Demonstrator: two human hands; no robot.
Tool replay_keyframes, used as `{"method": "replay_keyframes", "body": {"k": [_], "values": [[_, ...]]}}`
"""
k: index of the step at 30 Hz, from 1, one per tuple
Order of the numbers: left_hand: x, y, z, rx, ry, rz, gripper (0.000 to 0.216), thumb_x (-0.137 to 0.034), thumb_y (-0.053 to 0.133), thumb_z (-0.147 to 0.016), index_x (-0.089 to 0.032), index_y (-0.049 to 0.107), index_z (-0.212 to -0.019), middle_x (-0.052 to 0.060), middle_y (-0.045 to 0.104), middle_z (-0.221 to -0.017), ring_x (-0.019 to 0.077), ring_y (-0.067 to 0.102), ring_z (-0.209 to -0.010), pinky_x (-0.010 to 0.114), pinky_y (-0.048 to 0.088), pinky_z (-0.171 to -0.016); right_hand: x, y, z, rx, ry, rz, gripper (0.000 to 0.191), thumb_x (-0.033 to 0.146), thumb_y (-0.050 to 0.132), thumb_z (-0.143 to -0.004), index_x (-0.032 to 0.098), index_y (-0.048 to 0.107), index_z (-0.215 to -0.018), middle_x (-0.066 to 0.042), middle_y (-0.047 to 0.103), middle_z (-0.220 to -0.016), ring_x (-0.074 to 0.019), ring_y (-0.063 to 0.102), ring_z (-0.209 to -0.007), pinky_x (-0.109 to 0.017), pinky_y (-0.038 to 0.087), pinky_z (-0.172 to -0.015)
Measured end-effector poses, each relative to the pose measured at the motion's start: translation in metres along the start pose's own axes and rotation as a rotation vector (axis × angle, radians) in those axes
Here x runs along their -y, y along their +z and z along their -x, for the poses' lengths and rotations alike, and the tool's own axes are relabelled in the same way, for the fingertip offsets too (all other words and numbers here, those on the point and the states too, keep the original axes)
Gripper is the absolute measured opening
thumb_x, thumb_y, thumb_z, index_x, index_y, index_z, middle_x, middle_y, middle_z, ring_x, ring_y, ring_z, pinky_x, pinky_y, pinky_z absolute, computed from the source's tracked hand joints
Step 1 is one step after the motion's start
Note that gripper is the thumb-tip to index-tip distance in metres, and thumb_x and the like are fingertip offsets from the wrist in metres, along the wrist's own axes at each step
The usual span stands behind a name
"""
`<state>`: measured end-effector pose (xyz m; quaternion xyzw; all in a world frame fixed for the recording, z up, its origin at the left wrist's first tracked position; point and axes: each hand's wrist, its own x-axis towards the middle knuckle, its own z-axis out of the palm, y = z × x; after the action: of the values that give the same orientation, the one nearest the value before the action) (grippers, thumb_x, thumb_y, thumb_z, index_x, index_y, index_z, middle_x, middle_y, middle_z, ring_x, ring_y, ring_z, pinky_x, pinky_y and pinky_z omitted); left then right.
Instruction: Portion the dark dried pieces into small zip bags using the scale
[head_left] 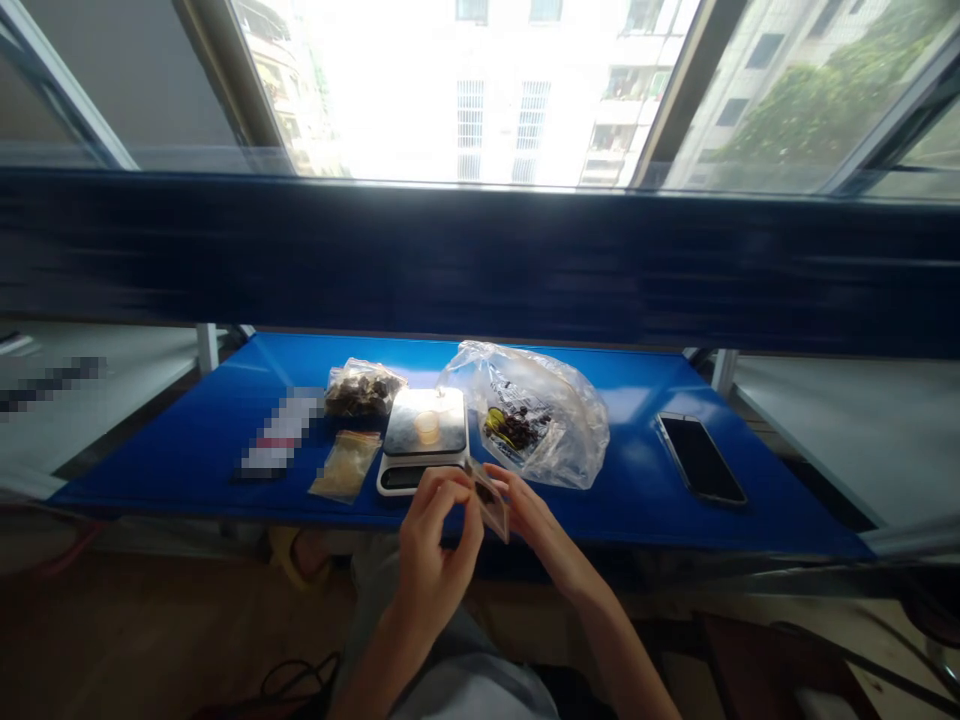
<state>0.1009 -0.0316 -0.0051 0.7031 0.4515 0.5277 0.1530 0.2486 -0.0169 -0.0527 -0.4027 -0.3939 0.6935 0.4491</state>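
Between my two hands, just in front of the scale, is a small clear zip bag [495,512] with something dark inside. My left hand [442,525] pinches its upper edge between thumb and fingers. On the far side of the bag, my right hand [529,510] grips it with bent fingers. A white kitchen scale [397,461] stands just beyond my left hand, with a small pale round cup [427,428] on its metal plate. Right of the scale lies a large clear plastic bag [574,430] holding dark dried pieces [525,428] and a yellow-green item [498,426].
Left of the scale are a bag of small filled packets [364,390], a flat bag of empty-looking pouches [346,466] and a blurred card [283,435]. A phone [701,457] lies at the right of the blue table [622,515]. A dark blue panel [480,260] spans the back.
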Motion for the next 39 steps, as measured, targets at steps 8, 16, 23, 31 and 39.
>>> {"method": "replay_keyframes", "body": {"k": [8,16,23,31,39], "values": [[0.04,0.024,0.005,0.112,-0.024,-0.099,0.013,-0.017,0.05,-0.089,-0.021,0.062,-0.09,0.007,0.063,-0.101,0.0199,0.061,-0.098,0.034,0.047,-0.087,0.012,-0.031,-0.033,-0.23,-0.099,-0.048,0.051,0.05,0.073,-0.072,0.027,0.059,-0.116,-0.002,0.072,-0.091,-0.0214,0.07,-0.079,-0.029,0.055,-0.06],[0.058,0.048,-0.014,0.017,-0.245,0.093,0.03,-0.031,0.054,-0.089,-0.023,0.053,-0.119,0.008,0.064,-0.109,0.0183,0.061,-0.094,0.028,0.049,-0.074,0.046,-0.066,-0.087,-0.369,-0.667,0.555,0.04,0.036,0.069,-0.075,0.024,0.058,-0.112,-0.006,0.066,-0.103,-0.0183,0.068,-0.074,-0.029,0.055,-0.056],[0.072,0.096,-0.071,-0.112,-0.264,0.2,0.033,-0.037,0.057,-0.087,-0.02,0.057,-0.116,0.011,0.063,-0.115,0.0221,0.059,-0.104,0.035,0.046,-0.085,0.028,-0.066,-0.1,-0.472,-0.758,0.597,0.035,0.02,0.065,-0.068,0.023,0.06,-0.103,-0.005,0.067,-0.095,-0.0162,0.063,-0.068,-0.026,0.05,-0.049],[0.087,0.118,-0.077,-0.075,-0.336,0.371,0.015,-0.033,0.061,-0.085,-0.02,0.063,-0.091,0.005,0.07,-0.087,0.0171,0.066,-0.083,0.026,0.048,-0.072,0.029,-0.063,-0.094,-0.473,-0.723,0.532,0.029,0.027,0.063,-0.074,0.023,0.061,-0.103,-0.006,0.069,-0.097,-0.0209,0.067,-0.085,-0.026,0.054,-0.055],[0.086,0.117,-0.076,-0.123,-0.331,0.408,0.016,-0.033,0.062,-0.084,-0.019,0.061,-0.09,0.004,0.069,-0.088,0.0156,0.065,-0.085,0.024,0.048,-0.07,0.027,-0.065,-0.098,-0.55,-0.662,0.457,0.03,0.048,0.063,-0.08,0.019,0.065,-0.085,-0.004,0.068,-0.072,-0.0189,0.068,-0.065,-0.027,0.055,-0.049]]}}
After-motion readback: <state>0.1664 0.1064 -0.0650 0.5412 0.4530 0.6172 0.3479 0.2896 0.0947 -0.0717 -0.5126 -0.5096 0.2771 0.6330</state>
